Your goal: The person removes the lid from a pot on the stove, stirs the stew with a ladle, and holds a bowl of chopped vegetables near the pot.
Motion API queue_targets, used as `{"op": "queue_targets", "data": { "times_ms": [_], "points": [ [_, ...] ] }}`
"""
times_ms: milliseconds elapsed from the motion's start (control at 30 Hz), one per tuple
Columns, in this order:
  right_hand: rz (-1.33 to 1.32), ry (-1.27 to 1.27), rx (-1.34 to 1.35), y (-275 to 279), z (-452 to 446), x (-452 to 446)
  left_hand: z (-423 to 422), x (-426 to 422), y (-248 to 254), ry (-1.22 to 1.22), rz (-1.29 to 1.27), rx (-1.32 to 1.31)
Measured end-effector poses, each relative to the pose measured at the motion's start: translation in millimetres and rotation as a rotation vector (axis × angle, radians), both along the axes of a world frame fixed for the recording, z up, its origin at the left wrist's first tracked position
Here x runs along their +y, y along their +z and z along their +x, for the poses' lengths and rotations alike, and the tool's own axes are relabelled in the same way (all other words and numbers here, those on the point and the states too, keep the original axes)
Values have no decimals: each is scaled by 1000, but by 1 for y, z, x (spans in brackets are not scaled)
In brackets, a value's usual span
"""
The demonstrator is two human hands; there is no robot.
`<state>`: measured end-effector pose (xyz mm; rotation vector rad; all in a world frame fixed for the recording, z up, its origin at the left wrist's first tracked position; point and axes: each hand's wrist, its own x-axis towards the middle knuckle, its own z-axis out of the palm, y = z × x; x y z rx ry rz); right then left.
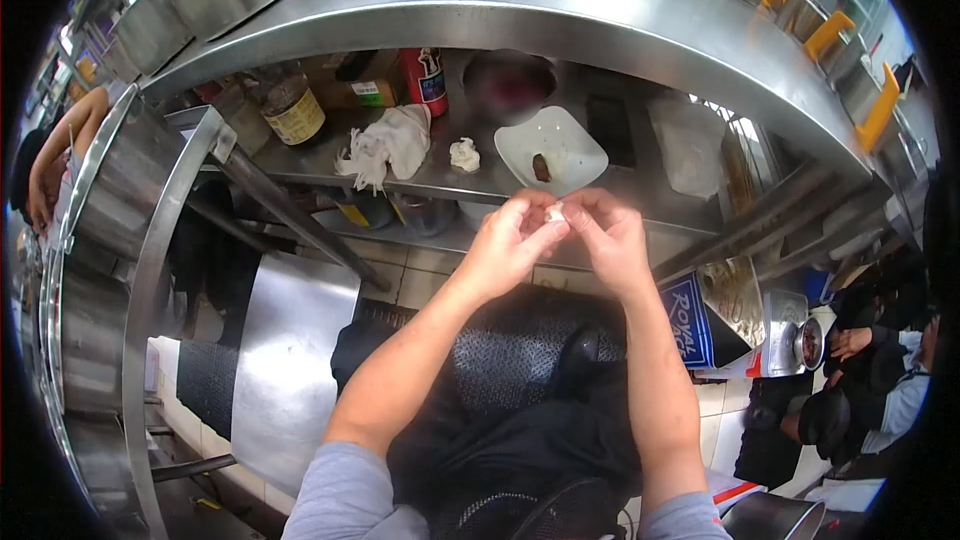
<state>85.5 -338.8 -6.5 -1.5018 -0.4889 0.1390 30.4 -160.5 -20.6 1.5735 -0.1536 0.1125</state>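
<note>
Both my hands meet in front of the shelf edge, fingertips pinched together on a small white piece (555,212) whose kind I cannot make out. My left hand (515,240) grips it from one side, and my right hand (608,237) from the other. Just beyond them a white dish (575,145) sits on the steel shelf, with a dark brown lump (541,169) and a few small bits in it. Left of the dish lies a crumpled white clump (464,154). A bunched white cloth (392,145) is farther left.
A red bottle (425,82), a labelled jar (291,112) and a dark round bowl (509,80) stand at the back of the shelf. A steel counter (480,25) overhangs it. Metal posts (300,220) rise at the left. Other people (870,380) are at the right and far left.
</note>
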Motion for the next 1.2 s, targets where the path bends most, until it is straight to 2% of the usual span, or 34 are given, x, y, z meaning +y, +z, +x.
{"op": "queue_targets", "data": {
  "times_ms": [67,200,267,467,567,700,767,833,867,933,1000,1067,1200],
  "points": [
    [-67,50,-16,-1,-1,-1,4,7,1,9,-37,3],
    [-88,90,-131,-1,-8,3,4,14,5,65,91,26],
    [-183,16,-222,5,-13,7,4,17,6,103,187,30],
    [-265,-54,-278,8,-15,2,1,10,8,35,121,-2],
    [-213,-32,-229,4,-14,-1,-1,7,12,5,18,105],
    [-98,9,-118,2,-10,-2,0,7,12,21,3,102],
    [-66,16,-91,2,-10,1,5,12,6,134,143,-54],
    [-100,-4,8,2,-10,4,7,15,4,116,121,-43],
    [-97,-4,9,4,-9,5,6,15,5,99,92,-28],
    [-246,-108,-192,7,-7,5,6,17,6,68,74,-17],
    [-216,-104,-197,5,-5,8,4,22,3,44,61,0],
    [-107,32,-96,10,-7,8,6,24,-2,82,113,9],
    [-150,88,40,17,-10,11,4,28,0,128,217,17]
  ]
}}
